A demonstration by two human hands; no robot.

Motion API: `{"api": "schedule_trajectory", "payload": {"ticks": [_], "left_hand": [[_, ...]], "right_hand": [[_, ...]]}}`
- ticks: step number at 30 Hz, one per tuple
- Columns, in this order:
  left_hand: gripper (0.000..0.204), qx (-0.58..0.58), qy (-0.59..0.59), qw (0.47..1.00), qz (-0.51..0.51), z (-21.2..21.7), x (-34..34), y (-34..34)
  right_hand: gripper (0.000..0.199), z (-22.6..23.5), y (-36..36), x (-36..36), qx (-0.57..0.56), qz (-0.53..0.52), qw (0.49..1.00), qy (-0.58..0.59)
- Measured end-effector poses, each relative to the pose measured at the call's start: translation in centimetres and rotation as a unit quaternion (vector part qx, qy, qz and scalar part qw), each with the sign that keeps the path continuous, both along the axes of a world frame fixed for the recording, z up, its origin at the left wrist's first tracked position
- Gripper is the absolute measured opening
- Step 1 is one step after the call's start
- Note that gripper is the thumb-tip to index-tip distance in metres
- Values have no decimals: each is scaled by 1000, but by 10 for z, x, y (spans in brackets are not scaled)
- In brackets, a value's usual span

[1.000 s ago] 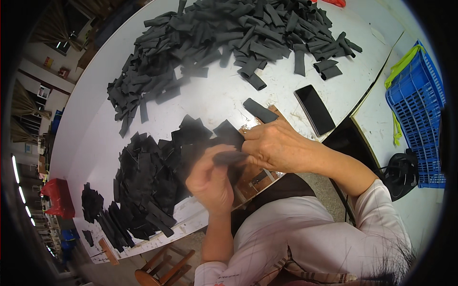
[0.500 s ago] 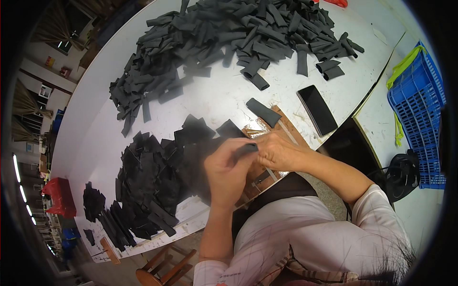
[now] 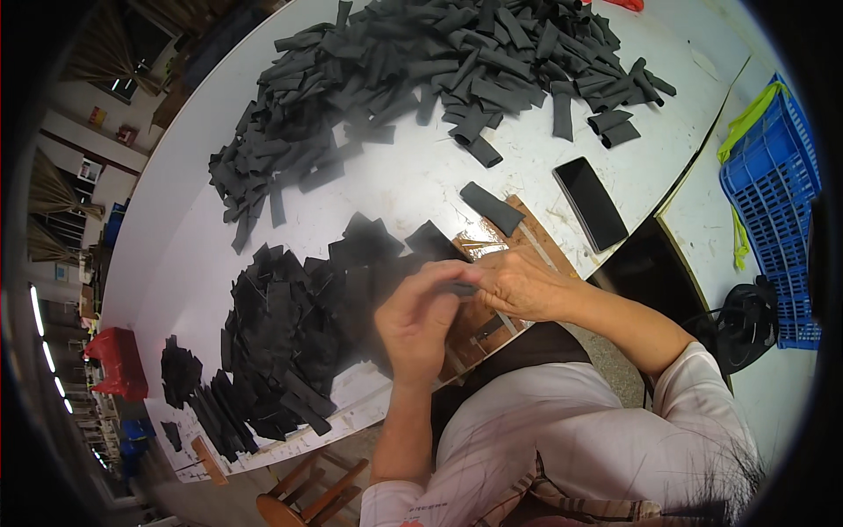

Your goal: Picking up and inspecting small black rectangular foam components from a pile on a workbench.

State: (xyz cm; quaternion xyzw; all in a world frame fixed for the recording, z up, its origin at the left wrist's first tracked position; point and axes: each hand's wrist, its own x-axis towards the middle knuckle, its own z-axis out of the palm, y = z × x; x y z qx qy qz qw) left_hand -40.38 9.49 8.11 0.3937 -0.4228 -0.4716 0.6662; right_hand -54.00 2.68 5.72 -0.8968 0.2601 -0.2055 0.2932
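My left hand (image 3: 416, 327) and my right hand (image 3: 525, 286) meet over the front edge of the white table, closed on one small dark fabric tube (image 3: 458, 289). Only a sliver of that tube shows between the fingers; the rest is hidden. Under my hands lies a brown wooden board (image 3: 479, 344) with pale strips across it. A finished-looking black fabric tube (image 3: 492, 208) rests on the board's far end. To the left of my left hand spreads a heap of flat black fabric pieces (image 3: 279, 329).
A big pile of dark fabric tubes (image 3: 386, 75) covers the table's far side. A phone (image 3: 588, 204) lies right of the board. Farther right stand a blue plastic basket (image 3: 768, 176) and a black object with a cable (image 3: 746, 325). A wooden stool (image 3: 307, 492) is below the table edge.
The left fingers have folded down over the fabric tube, whose open end showed more plainly before. Both hands stay together at the same spot; the whole view has shifted slightly.
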Motion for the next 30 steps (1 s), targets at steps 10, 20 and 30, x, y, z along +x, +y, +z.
{"api": "schedule_trajectory", "payload": {"ticks": [10, 20, 30], "left_hand": [[15, -88, 47, 995, -4, -2, 7, -5], [14, -33, -150, 988, 34, 4, 8, -4], [14, -107, 125, 983, 83, 7, 13, 4]], "right_hand": [[12, 6, -2, 2, -54, -2, 997, -56], [20, -22, -4, 3, -11, 15, 998, -62], [12, 31, -6, 3, -40, 51, 998, -17]]}}
